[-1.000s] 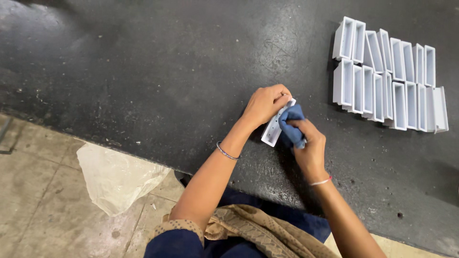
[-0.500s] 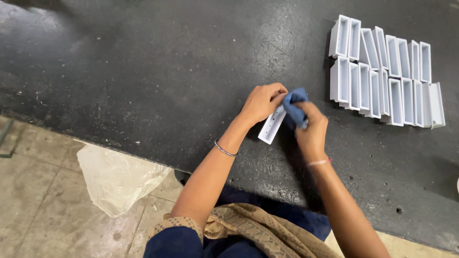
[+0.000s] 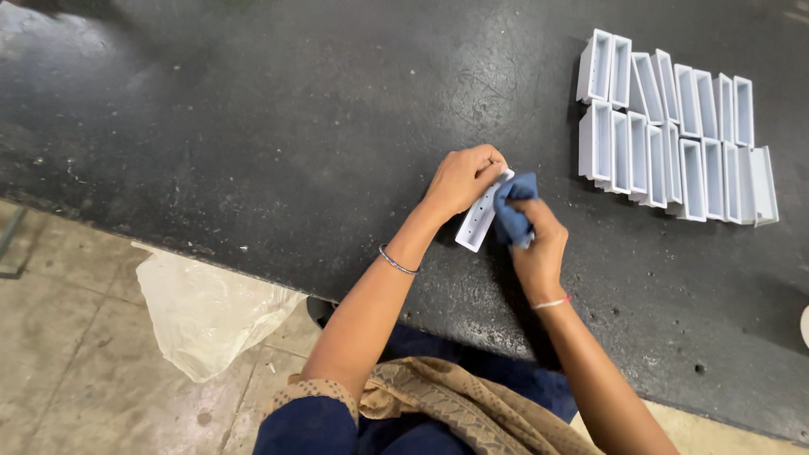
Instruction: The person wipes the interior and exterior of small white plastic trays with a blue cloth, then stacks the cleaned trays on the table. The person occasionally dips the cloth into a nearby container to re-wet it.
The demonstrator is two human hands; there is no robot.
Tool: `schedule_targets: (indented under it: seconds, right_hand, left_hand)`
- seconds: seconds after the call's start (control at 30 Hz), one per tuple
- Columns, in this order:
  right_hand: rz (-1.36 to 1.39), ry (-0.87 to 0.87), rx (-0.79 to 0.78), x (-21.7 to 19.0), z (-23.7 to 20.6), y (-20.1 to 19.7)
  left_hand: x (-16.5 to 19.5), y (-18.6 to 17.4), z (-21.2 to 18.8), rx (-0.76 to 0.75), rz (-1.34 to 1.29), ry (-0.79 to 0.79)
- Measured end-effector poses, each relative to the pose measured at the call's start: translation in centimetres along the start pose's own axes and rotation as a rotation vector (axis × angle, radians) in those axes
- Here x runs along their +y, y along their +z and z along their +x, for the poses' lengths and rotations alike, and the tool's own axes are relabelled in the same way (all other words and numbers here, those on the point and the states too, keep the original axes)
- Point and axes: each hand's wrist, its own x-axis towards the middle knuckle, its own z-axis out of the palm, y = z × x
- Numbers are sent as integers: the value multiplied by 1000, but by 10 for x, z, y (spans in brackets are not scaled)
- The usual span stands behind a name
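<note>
Black and speckled, the stone worktop (image 3: 253, 126) fills most of the view, its near edge running above a tiled floor (image 3: 67, 354) where a crumpled clear plastic bag (image 3: 211, 312) lies. Far to the right on the worktop, well apart from the hands, two rows of white rectangular plastic housings (image 3: 674, 135) stand packed side by side, open faces up.

Over the worktop's near part, the left hand (image 3: 462, 179) is closed around one more white housing (image 3: 477, 221), gripping its upper end so the piece slopes down toward the person, a line of small holes showing on its side. The right hand (image 3: 539, 244) is clenched on a bunched blue cloth (image 3: 511, 211), which presses against the housing's right flank.

To wipe it well, I judge the left grip should stay firm at the end so the light piece does not twist, while the cloth runs the full length of each face. Turning the housing between strokes would reach the hidden sides, and a fold of cloth pushed inside would reach the corners.
</note>
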Motion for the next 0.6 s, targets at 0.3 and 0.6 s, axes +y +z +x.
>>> schedule_targets:
  seconds: [0.3,0.6]
  right_hand:
    - [40,64,-14,-7,-4,-3]
    - [119,534,-80,-20,4,-2]
  left_hand:
    - [4,-3,-1,-12,61,-25]
    - [-1,-1,-1,15,5,11]
